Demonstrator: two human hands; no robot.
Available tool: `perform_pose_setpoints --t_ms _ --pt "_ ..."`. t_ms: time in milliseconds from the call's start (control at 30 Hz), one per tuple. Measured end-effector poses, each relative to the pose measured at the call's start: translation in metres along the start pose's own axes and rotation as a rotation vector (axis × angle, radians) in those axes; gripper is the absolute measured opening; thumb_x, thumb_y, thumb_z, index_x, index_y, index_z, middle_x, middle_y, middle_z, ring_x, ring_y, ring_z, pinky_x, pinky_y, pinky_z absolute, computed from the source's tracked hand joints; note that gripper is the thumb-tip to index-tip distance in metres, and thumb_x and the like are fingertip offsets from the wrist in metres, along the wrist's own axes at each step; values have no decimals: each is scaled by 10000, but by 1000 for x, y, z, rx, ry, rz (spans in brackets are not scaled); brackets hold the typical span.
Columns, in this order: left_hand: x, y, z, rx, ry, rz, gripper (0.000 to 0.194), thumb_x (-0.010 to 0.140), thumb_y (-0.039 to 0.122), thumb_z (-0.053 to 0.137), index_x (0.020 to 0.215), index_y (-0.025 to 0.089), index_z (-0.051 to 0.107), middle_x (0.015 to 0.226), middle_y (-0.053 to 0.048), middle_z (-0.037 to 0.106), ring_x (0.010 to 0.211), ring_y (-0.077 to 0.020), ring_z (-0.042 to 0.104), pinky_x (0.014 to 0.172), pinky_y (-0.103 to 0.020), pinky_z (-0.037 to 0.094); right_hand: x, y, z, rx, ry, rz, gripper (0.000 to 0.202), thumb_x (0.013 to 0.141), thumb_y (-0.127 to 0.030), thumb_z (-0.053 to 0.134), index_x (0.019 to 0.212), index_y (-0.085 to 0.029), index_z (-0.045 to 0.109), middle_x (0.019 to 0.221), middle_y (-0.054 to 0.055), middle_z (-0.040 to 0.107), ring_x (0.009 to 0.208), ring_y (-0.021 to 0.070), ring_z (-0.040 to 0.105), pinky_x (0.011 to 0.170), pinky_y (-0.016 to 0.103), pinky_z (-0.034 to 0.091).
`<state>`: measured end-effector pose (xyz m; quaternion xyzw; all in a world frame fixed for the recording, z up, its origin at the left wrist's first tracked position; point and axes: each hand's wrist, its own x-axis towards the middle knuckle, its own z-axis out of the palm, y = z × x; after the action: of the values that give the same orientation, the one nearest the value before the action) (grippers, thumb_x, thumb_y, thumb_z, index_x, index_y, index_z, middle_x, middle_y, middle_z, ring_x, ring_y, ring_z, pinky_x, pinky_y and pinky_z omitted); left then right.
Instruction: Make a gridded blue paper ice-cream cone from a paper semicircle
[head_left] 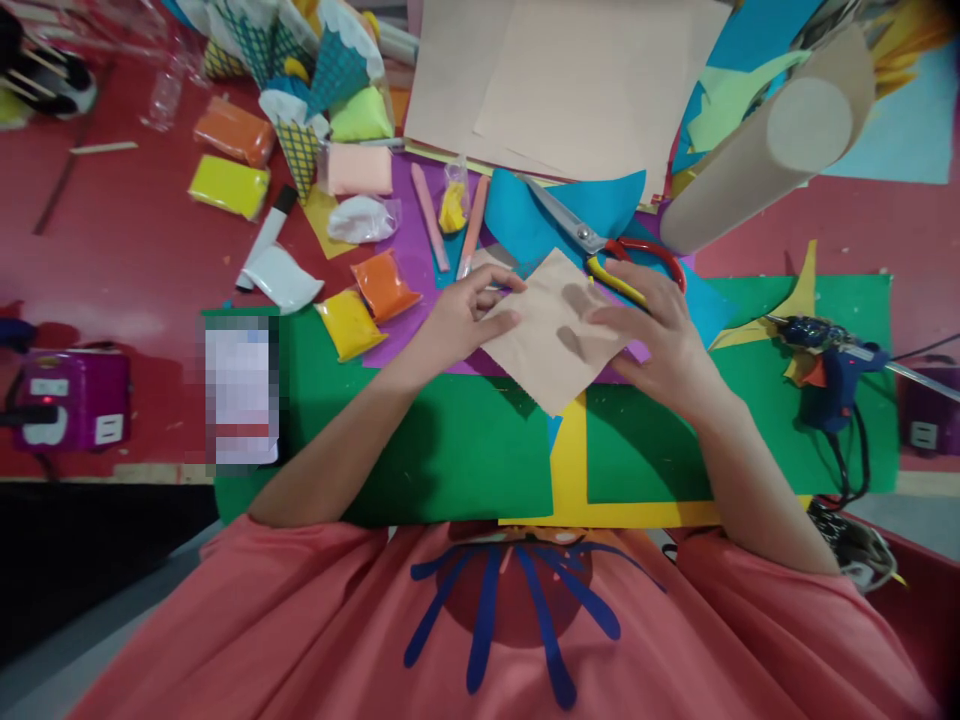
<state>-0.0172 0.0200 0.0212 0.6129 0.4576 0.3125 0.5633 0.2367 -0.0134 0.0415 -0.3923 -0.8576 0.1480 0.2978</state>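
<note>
A square of beige paper [551,345] with zigzag edges is held up in front of me, one corner pointing towards me. My left hand [469,310] pinches its left corner between thumb and fingers. At the right side, my right hand [652,335] has its thumb and fingers closed on the paper's edge, with shadows falling across the sheet. Just behind the right hand lie scissors [589,238] with red and yellow handles, resting on blue sheet scraps [615,195]. Part of the yellow handle is hidden by the fingers.
Clay packets [386,285], two pink sticks [429,215] and decorated cones [341,60] lie left and behind. A phone [241,395] rests on the green sheet [465,450]. To the right are a glue gun [832,375] and a cardboard tube [735,180]. Large beige sheets [577,80] lie at the back.
</note>
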Motion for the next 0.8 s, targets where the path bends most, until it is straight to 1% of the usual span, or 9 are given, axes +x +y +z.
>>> perform_pose_setpoints --t_ms 100,167,233,300,333,400,533,633,800 --pt "-14 4 4 163 -72 -36 217 825 279 620 1022 198 580 669 56 517 557 -74 504 500 -164 367 -16 -16 4 -116 -91 -95 174 882 -140 577 1020 -199 663 1363 113 590 1347 301 469 1029 516 476" --pt "-28 3 7 314 -71 -23 225 865 293 593 1070 202 575 728 36 583 629 -103 573 578 -199 453 -29 -29 8 -153 -152 -121 160 902 -117 534 939 -179 676 1284 119 649 1281 286 534 964 463 525" --pt "-43 -1 10 539 40 121 191 894 267 569 1069 194 594 899 -26 668 842 -167 650 756 -284 521 -42 -39 14 -179 -175 -86 170 912 -120 520 944 -162 682 1223 126 684 1214 277 586 901 425 554" --pt "-58 -6 12 808 163 340 173 916 239 542 1069 197 614 1208 -94 641 1147 -247 593 988 -411 462 -53 -45 20 -176 -169 -46 185 911 -106 514 982 -140 681 1199 130 697 1196 269 600 902 412 556" --pt "-64 -8 13 888 136 448 195 927 191 507 1091 198 612 1281 -101 614 1214 -252 560 1039 -428 430 -58 -47 22 -171 -159 -22 179 910 -106 519 979 -137 680 1200 129 698 1197 266 600 913 410 553" --pt "-75 -10 15 950 -91 607 300 922 129 467 1195 188 577 1341 -101 588 1272 -227 528 1070 -394 419 -65 -49 25 -176 -125 22 158 905 -114 538 972 -144 678 1192 123 704 1171 261 615 912 407 553" --pt "-88 -10 21 1010 -302 579 452 903 259 536 1333 124 506 1442 -153 499 1322 -280 484 1088 -429 414 -70 -54 25 -111 -47 116 159 903 -101 540 1000 -170 645 1099 97 739 1043 213 674 869 368 568" --pt "-95 -10 27 1060 -262 590 463 912 337 564 1328 138 524 1407 -159 535 1281 -291 525 1052 -437 440 -71 -58 22 -15 -29 188 175 904 -80 512 993 -192 612 1063 78 747 1010 184 689 868 352 572" --pt "-104 -14 37 1079 -73 620 221 961 175 481 1108 170 645 1192 -99 688 1127 -212 638 958 -359 501 -75 -65 20 -91 -104 106 223 895 -110 538 1099 -179 598 1129 93 729 1105 223 647 934 401 532"
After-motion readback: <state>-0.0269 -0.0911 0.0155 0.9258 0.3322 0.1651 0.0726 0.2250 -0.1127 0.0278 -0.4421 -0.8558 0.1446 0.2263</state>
